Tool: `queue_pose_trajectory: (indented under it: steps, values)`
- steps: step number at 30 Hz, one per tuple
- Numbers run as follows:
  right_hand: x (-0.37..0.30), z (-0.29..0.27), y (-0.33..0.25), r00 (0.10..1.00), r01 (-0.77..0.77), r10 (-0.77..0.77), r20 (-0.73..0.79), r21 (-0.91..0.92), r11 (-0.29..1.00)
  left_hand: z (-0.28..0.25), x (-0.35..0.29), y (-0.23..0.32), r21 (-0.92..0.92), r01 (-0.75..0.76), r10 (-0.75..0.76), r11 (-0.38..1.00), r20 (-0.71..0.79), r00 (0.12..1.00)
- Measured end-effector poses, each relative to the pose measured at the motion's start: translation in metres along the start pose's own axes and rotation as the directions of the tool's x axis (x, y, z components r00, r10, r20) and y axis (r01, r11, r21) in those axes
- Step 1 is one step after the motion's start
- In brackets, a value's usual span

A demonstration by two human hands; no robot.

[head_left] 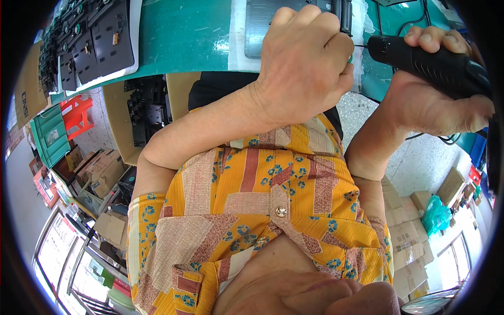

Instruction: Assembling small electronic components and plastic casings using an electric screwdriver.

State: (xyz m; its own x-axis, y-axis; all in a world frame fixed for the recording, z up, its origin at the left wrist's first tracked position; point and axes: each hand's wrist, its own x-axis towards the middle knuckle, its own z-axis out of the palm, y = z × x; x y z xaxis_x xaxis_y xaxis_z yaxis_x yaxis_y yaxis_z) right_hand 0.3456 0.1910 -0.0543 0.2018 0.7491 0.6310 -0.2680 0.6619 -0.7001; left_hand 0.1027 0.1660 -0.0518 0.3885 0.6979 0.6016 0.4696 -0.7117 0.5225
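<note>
My right hand [417, 102] is wrapped round a black electric screwdriver [415, 59], which lies nearly level with its thin bit pointing left. Close to that bit is my left hand [307, 63], its fingers curled in with thumb and forefinger pressed together. A speck of green shows by those fingertips, but what they hold is hidden. Behind and partly under the left hand, a flat black plastic panel [257, 29] rests on a white sheet [239, 50]. A black bar-shaped part [345, 18] stands along the panel's right side.
Black plastic parts [110, 39] crowd the left of the green table [178, 37]. Below its edge, an open carton [118, 123] contains more black parts. A red stool [79, 115] stands at left. Dark cables [415, 21] run across the far right of the table.
</note>
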Motion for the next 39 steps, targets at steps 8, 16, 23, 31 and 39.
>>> queue_pose_trajectory:
  steps: [8,16,23,31,39]
  values:
    - [0.0,0.005,0.001,1.0,-0.003,0.003,0.021,0.006,1.0,-0.002,0.004,0.002,-0.099,0.149,-0.139,0.984,0.102,0.985]
    - [0.001,0.0,0.002,0.999,-0.009,0.009,0.032,0.011,1.0,-0.006,0.007,0.002,-0.165,0.297,-0.27,0.94,0.168,0.948]
    - [0.0,-0.001,0.0,0.999,-0.013,0.013,0.046,0.012,1.0,-0.018,0.008,0.003,-0.149,0.304,-0.274,0.941,0.192,0.943]
    - [-0.002,0.004,-0.006,0.998,-0.022,0.021,0.064,0.013,1.0,-0.026,-0.001,0.001,-0.039,0.205,-0.196,0.978,0.169,0.966]
    - [-0.004,0.002,-0.018,0.996,-0.025,0.024,0.08,0.006,1.0,-0.026,0.001,0.001,-0.062,0.216,-0.203,0.974,0.17,0.964]
